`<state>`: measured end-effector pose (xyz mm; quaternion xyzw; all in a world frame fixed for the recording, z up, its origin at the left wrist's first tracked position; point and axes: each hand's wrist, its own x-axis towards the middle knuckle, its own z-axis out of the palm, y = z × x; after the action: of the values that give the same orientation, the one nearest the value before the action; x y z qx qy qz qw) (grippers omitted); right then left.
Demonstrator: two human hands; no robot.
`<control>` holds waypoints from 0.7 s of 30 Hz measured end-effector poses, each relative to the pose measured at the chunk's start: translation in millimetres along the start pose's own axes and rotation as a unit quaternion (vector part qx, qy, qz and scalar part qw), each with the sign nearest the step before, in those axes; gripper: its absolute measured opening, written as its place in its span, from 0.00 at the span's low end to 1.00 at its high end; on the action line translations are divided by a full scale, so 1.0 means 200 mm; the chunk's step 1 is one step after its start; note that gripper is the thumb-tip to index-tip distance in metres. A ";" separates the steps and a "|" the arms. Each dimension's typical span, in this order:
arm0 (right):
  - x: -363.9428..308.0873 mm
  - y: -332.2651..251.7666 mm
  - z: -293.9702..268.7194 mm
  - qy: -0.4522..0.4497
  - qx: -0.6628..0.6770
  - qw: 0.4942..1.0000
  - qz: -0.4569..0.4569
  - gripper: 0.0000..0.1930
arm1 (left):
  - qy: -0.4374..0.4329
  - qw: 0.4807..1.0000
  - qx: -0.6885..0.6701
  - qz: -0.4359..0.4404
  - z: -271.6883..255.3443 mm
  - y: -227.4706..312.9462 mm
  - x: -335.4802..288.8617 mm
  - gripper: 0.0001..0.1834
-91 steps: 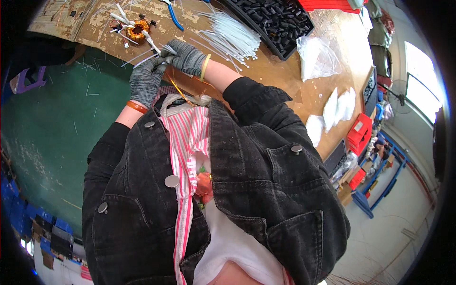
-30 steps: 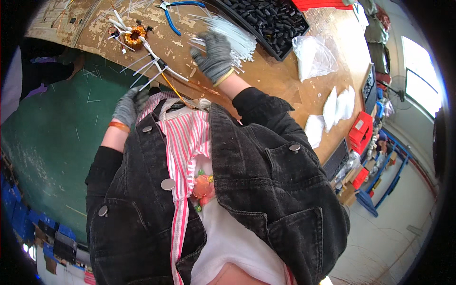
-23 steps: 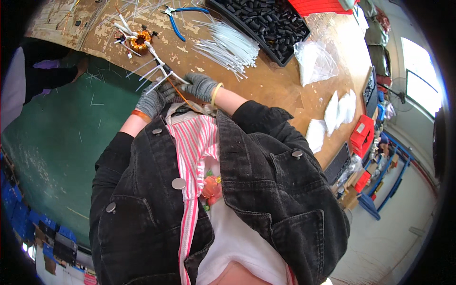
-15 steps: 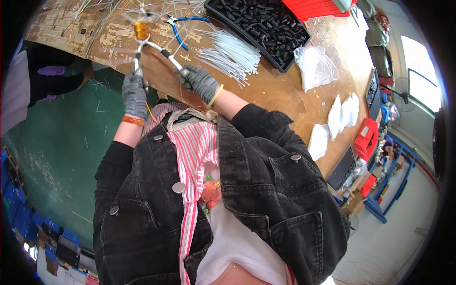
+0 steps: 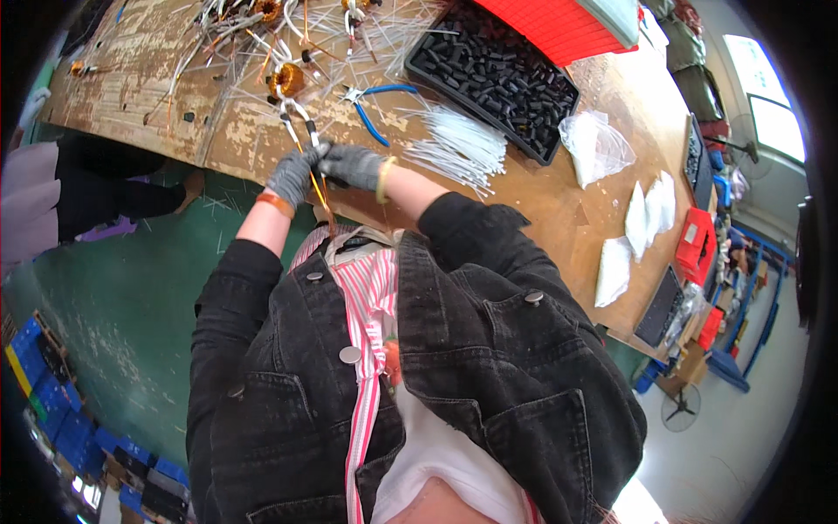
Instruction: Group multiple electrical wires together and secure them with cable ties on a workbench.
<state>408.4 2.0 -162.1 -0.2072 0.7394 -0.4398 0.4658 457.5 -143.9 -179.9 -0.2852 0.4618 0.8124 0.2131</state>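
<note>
A copper-wound ring coil with white-sleeved leads lies on the worn tabletop. Dark bands sit on the sleeves. Both hands wear grey gloves and meet at the table's near edge. My left hand is closed around the leads, and orange-copper wire ends stick out below it toward my body. Pressed up beside it, my right hand is closed at the same leads, its fingertips partly hidden. Just right of the coil rest blue-handled pliers, their handles spread.
White cable ties lie in a pile beside a black tray of small black sleeves. A red bin stands behind it. More coils and loose ties cover the far left. Clear bags lie right. Another person's leg shows left.
My hands, earlier apart with the two leads spread between them, have come together at the leads. The leads now lie close together. The view has shifted, showing more coils at the far side.
</note>
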 end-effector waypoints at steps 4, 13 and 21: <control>0.02 0.09 -0.26 0.125 -0.336 0.926 0.119 0.29 | -0.019 0.997 -0.067 -0.032 -0.03 0.10 -0.10 0.15; 0.12 -0.06 -0.42 0.155 -0.485 0.826 0.243 0.44 | -0.183 0.974 -0.115 -0.073 -0.18 0.29 -0.20 0.29; 0.24 0.04 -0.32 0.226 -0.505 0.802 0.223 0.26 | -0.187 0.975 -0.063 -0.097 -0.20 0.38 -0.25 0.23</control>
<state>330.5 1.3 -181.1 -0.1371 0.9670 0.0779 0.2002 459.4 -219.9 -115.8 -0.1843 0.3315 0.8542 0.3556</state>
